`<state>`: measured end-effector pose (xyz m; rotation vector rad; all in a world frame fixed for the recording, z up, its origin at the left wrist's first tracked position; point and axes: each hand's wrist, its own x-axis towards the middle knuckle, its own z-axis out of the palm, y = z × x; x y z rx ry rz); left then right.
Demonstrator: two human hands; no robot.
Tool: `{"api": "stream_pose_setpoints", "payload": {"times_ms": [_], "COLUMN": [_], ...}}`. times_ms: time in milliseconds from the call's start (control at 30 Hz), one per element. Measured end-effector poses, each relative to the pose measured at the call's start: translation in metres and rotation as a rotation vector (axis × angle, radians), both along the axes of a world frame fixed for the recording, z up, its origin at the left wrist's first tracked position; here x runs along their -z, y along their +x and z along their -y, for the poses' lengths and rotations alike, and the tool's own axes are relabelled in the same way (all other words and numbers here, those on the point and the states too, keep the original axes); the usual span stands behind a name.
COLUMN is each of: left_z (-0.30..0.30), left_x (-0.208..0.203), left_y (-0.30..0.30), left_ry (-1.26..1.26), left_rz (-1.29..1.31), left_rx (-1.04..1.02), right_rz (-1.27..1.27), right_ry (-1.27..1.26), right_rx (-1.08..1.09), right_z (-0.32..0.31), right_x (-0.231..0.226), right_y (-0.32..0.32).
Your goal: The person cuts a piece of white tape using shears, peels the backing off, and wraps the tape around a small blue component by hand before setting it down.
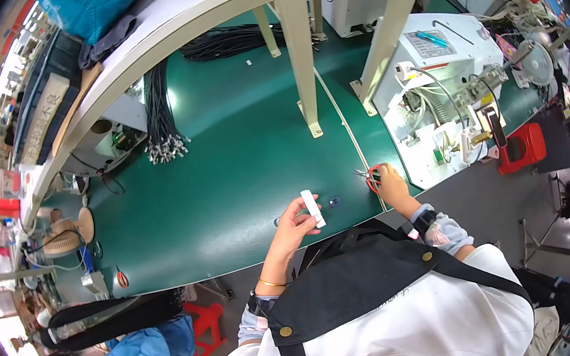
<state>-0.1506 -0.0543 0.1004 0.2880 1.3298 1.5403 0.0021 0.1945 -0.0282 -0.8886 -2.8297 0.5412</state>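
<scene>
My left hand point(291, 229) holds a slim white rectangular block point(312, 208) upright between thumb and fingers, above the green table point(242, 176). To its right, my right hand point(394, 188) is closed on red-handled pliers point(372, 178), whose metal jaws point left. My palm hides part of the handles. A small dark, shiny piece point(334, 201) lies on the table between my hands. Just left of my left hand is a small round item point(277, 222), too small to name.
A white machine point(430, 154) stands at the right. Bundled black cables point(160, 115) lie at the back left. Shelf posts point(298, 57) rise from the table. Red-handled snips point(122, 277) lie near the left edge. A person in blue point(150, 355) is at lower left, beside a red stool point(207, 331).
</scene>
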Motion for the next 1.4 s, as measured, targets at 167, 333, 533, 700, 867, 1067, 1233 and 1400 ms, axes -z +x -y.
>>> {"api": "stream_pose_setpoints", "payload": {"times_ms": [167, 333, 533, 700, 867, 1067, 1233, 1400], "left_z": [0.014, 0.040, 0.063, 0.086, 0.111, 0.128, 0.135, 0.140], "left_x": [-0.003, 0.006, 0.002, -0.004, -0.008, -0.006, -0.001, 0.009], "left_y": [0.000, -0.001, 0.001, -0.001, -0.002, 0.000, -0.004, -0.011], "left_ry": [0.016, 0.003, 0.015, 0.036, -0.007, -0.102, -0.113, -0.089], "left_rz": [-0.078, -0.117, -0.200, -0.216, -0.257, -0.441, -0.509, -0.518], "left_rx": [-0.100, -0.152, -0.204, -0.255, -0.250, -0.170, -0.136, -0.108], "right_rz": [0.042, 0.215, 0.002, -0.054, 0.036, 0.000, -0.001, 0.066], "right_ry": [0.168, -0.156, -1.158, -0.744, -0.282, -0.196, -0.122, -0.081], "right_rx": [-0.022, -0.051, -0.325, -0.729, -1.105, -1.240, -1.311, -1.345], "right_z": [-0.007, -0.015, 0.035, 0.093, 0.118, 0.145, 0.160, 0.161], "right_x": [0.018, -0.018, -0.073, -0.107, -0.139, -0.145, -0.144, -0.128], "right_y": [0.019, -0.010, -0.066, -0.096, -0.117, -0.134, -0.140, -0.145]}}
